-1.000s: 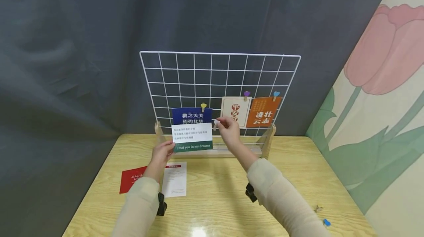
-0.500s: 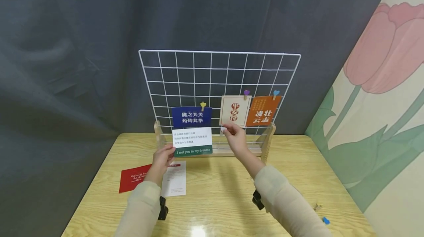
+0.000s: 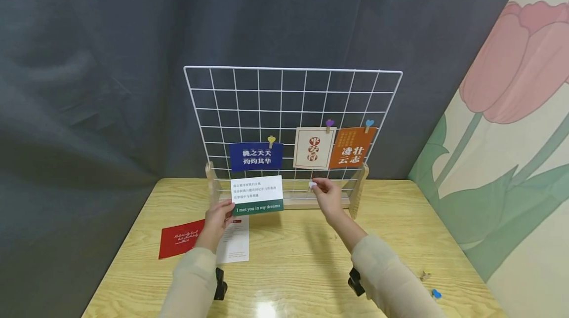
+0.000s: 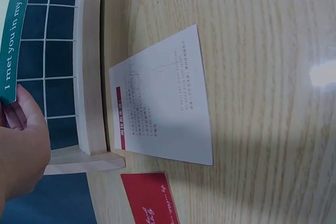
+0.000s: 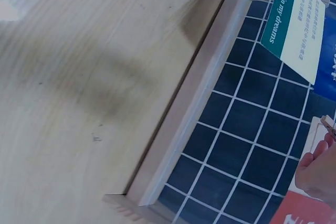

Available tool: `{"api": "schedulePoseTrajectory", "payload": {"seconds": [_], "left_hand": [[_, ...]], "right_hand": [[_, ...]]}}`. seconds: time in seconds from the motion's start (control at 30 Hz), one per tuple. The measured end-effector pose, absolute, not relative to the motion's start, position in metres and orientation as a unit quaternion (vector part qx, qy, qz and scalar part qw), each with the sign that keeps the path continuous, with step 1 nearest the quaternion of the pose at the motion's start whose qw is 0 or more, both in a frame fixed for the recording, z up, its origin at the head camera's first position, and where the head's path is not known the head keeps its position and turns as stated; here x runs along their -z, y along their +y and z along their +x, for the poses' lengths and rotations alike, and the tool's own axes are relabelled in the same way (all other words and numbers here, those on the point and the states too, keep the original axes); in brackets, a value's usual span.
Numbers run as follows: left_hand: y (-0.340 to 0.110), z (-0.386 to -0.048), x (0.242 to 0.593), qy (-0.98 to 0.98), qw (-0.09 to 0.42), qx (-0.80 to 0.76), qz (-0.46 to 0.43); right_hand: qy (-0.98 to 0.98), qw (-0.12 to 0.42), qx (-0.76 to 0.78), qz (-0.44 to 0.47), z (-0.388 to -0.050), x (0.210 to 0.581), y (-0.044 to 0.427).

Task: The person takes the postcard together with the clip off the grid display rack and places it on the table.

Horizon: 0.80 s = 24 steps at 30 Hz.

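My left hand [image 3: 220, 217] pinches the left edge of a white and green card [image 3: 257, 189] in front of the wire grid's lower part. The green band of the card [image 4: 11, 51] shows at the left wrist view's edge. Right of it, my right hand [image 3: 330, 199] holds a small wooden clip with a white heart [image 3: 312, 185] between thumb and fingertips, apart from the card. Above the held card, a blue card [image 3: 256, 156] hangs on the white wire grid [image 3: 281, 92] under a yellow heart clip [image 3: 271, 139].
A cream card [image 3: 313, 148] and an orange card [image 3: 352, 149] hang from purple and blue heart clips. On the wooden table [image 3: 293, 258] lie a red card [image 3: 180, 239], a white printed card [image 4: 163, 103] and, front right, a blue heart clip [image 3: 436, 294] beside another small clip [image 3: 425, 275].
My right hand has moved right and down with the clip, away from the held card. The held card has dropped slightly, uncovering the blue card's lower text.
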<state>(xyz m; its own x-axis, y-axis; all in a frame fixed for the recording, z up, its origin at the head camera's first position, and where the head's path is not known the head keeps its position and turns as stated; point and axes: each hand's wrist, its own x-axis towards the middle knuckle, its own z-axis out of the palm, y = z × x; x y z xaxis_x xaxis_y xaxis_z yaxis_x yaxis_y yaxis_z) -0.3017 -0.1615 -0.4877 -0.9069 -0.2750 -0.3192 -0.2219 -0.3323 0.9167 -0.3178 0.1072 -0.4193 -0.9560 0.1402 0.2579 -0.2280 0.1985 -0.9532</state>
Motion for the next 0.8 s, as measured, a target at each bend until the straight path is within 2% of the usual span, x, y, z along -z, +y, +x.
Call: {"api": "schedulePoseTrajectory", "payload": {"seconds": [0.6,0.8], "left_hand": [[-0.154,-0.297,0.508,-0.594,0.008,0.776,0.212],[-0.151,-0.295,0.515,-0.59,-0.009,0.775,0.224]], "right_hand": [[-0.771,0.152,-0.618,-0.028,-0.291,0.46,0.154],[-0.775,0.132,-0.615,-0.06,-0.282,0.472,0.172]]}}
